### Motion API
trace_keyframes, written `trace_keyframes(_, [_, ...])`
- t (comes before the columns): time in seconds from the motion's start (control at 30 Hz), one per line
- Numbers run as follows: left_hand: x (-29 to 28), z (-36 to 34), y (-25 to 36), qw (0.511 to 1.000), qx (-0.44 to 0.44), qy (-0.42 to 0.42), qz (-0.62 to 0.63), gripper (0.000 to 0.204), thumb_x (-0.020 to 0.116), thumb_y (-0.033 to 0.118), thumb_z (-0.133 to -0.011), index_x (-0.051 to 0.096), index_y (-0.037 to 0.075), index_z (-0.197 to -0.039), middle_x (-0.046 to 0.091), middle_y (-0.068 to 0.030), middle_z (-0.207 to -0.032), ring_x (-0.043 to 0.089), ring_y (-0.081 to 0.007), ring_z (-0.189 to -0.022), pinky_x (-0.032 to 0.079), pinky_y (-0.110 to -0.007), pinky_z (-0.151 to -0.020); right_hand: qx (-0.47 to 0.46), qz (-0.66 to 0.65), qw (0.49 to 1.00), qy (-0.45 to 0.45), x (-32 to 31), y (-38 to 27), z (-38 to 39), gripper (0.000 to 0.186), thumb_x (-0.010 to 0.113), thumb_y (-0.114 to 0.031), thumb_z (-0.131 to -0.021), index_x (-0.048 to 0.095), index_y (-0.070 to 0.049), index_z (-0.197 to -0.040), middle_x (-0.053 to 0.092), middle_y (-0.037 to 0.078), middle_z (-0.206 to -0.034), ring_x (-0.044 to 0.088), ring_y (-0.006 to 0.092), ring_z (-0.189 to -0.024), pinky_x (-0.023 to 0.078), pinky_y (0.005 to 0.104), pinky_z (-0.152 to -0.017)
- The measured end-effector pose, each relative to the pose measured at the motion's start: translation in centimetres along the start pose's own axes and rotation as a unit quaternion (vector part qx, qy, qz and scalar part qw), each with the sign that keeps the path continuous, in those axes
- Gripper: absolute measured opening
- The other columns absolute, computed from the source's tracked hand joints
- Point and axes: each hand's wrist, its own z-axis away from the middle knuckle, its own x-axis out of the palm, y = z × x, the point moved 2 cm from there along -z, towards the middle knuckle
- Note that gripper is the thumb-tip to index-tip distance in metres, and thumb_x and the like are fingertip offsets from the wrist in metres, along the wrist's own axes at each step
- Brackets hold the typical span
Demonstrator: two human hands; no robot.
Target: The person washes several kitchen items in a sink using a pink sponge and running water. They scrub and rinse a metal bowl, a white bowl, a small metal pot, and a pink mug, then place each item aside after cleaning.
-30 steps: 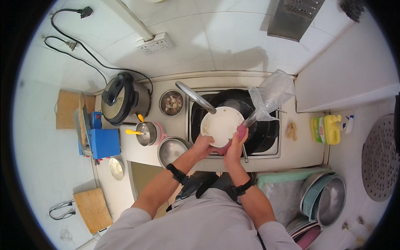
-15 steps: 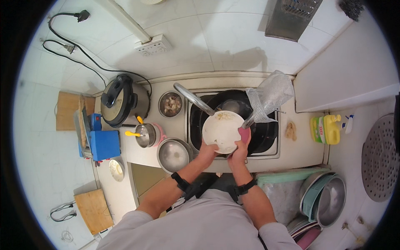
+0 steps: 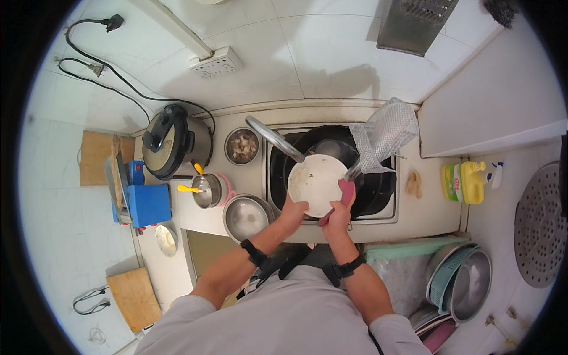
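Both my hands hold a round white bowl [image 3: 316, 180] over the sink, its inside facing up toward me with a few small flecks on it. My left hand [image 3: 293, 216] grips its near left rim, thumb on the inside edge. At the lower right, my right hand [image 3: 338, 218] is closed on the rim and on a curved pink piece [image 3: 347, 192], whose kind I cannot make out. Just beyond the bowl hangs the curved metal faucet [image 3: 275, 139]. Beneath lies a large black basin [image 3: 378, 192] in the sink [image 3: 391, 220], partly hidden by the bowl.
White mesh [image 3: 387, 133] hangs over the sink's far right corner. On the left stand a metal bowl of garlic [image 3: 242, 146], stacked metal bowls [image 3: 247, 219], a small pot [image 3: 207, 192] and a pressure cooker [image 3: 177, 142]. At right are a yellow jug [image 3: 470, 182] and nested basins [image 3: 470, 284].
Pale scraps that lay in the far part of the bowl have gone from its inside. More of the pink piece shows beside my right hand. Both hands keep their hold.
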Motion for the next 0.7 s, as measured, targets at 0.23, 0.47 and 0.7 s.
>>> trace_keyframes(0.23, [-4.0, -2.1, 4.3, 0.968, -0.178, -0.155, -0.084, 0.077, 0.053, -0.011, -0.072, 0.039, 0.001, -0.147, 0.055, -0.0172, -0.141, 0.057, -0.0320, -0.128, 0.049, -0.044, -0.107, 0.260, 0.103, 0.944, -0.175, -2.1, -5.3, -6.5, 0.076, 0.052, 0.004, -0.069, 0.043, -0.003, -0.144, 0.055, 0.016, -0.135, 0.060, 0.0300, -0.120, 0.053, 0.0417, -0.099])
trace_keyframes(0.47, [-0.8, 0.3, -0.9, 1.000, -0.019, 0.010, -0.016, 0.076, 0.058, -0.006, -0.074, 0.039, 0.006, -0.147, 0.056, -0.0165, -0.137, 0.062, -0.0335, -0.119, 0.062, -0.045, -0.080, -0.035, -0.043, 0.997, 0.052, 0.8, 0.2, 1.2, 0.088, 0.047, 0.014, -0.067, 0.038, -0.013, -0.150, 0.049, 0.014, -0.143, 0.053, 0.0354, -0.129, 0.044, 0.0450, -0.111])
trace_keyframes(0.7, [-6.0, -1.9, 4.6, 0.943, -0.262, -0.153, -0.135, 0.069, 0.059, -0.006, -0.075, 0.044, 0.001, -0.142, 0.061, -0.0164, -0.131, 0.066, -0.0315, -0.115, 0.061, -0.042, -0.087, 0.226, 0.100, 0.949, -0.196, -0.4, -5.5, -4.5, 0.087, 0.048, 0.010, -0.066, 0.041, -0.009, -0.150, 0.060, 0.014, -0.131, 0.064, 0.0304, -0.114, 0.054, 0.0393, -0.097])
